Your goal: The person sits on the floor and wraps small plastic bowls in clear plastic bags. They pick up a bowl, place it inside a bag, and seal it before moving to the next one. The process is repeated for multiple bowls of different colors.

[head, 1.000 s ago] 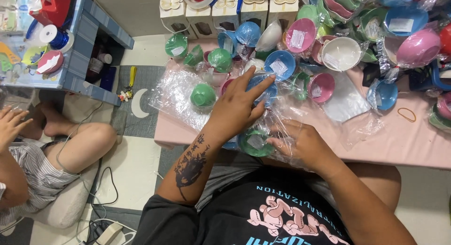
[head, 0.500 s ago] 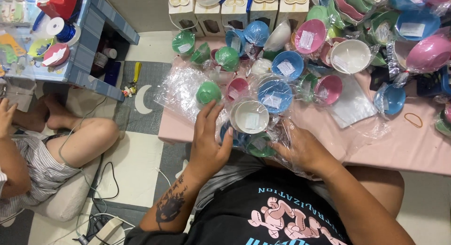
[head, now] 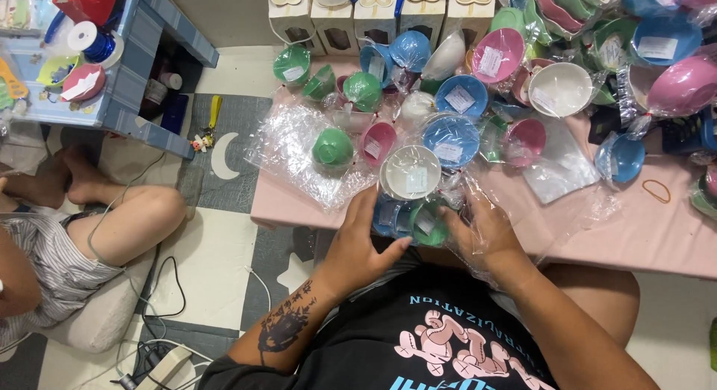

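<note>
I see my left hand (head: 358, 244) wrapped around the side of a little stack of bowls at the near edge of the pink table (head: 657, 240). The fingers are curled on a blue bowl (head: 388, 217), so that hand is gripping it. Just beside it sits a green bowl (head: 429, 224), and my right hand (head: 482, 233) presses on that one from the other side — its fingers are bent around the bowl through a clear plastic bag (head: 523, 211) that covers the hand. On top of the two bowls rests a white bowl (head: 411, 172) with a small label inside, facing up.

A bit to the left, a green bowl turned upside down (head: 333, 147) lies on a crinkly sheet of clear plastic (head: 287, 147). A pink bowl (head: 378, 142) stands next to it. Farther back the table is packed with more blue, pink, green and white bowls, many in wrap.

On the floor at the left, another person's bare leg (head: 131, 222) rests near a grey cushion (head: 104, 315).
</note>
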